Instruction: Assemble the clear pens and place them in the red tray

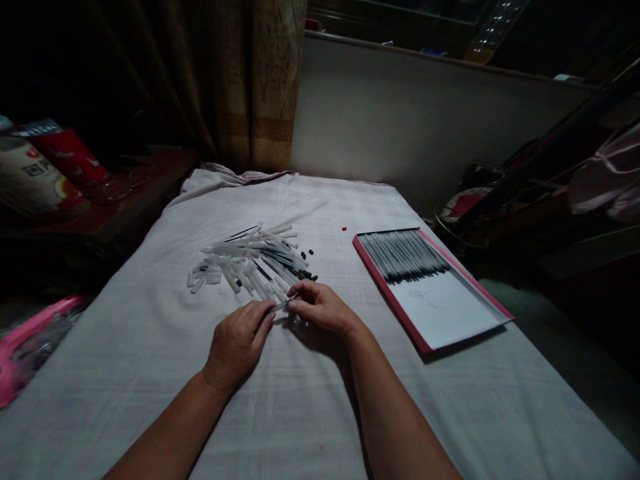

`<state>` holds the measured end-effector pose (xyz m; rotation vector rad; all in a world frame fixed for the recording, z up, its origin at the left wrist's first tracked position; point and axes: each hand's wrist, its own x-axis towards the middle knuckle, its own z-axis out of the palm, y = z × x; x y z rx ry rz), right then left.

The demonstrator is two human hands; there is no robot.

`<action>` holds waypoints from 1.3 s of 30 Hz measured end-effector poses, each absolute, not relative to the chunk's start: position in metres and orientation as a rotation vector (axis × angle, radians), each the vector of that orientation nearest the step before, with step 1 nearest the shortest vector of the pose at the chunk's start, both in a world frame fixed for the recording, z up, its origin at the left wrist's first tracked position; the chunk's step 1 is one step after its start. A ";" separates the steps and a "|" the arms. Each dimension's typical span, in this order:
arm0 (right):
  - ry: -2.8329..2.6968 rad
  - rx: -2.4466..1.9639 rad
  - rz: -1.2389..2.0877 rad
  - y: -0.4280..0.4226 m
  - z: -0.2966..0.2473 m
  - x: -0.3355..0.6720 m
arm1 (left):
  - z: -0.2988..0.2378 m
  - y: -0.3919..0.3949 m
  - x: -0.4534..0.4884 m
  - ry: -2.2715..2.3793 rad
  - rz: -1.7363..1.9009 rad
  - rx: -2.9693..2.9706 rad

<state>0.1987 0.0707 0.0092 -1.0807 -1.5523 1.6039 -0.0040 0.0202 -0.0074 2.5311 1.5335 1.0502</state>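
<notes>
My left hand [243, 337] and my right hand [320, 305] meet over the cloth, both closed on one thin pen [280, 307]. The left pinches one end and the right fingers pinch the other, hiding its tip. Just beyond lies a loose pile of clear pen barrels, caps and dark refills [245, 260]. Several small black pieces [306, 273] lie at the pile's right side. To the right, a shallow box lid with red sides [395, 307] holds a row of pens [405, 253] with black ends towards me.
A white cloth [150, 373] covers the table. One small red piece [344, 229] lies behind the pile. At left are a pink-handled item [35, 327] and a side table [130, 200] with a printed container [37, 177]. A curtain [255, 87] and wall [360, 107] stand behind.
</notes>
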 end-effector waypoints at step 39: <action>-1.576 -1.100 1.588 0.071 0.008 0.200 | -0.005 0.019 -0.003 1.543 1.029 2.496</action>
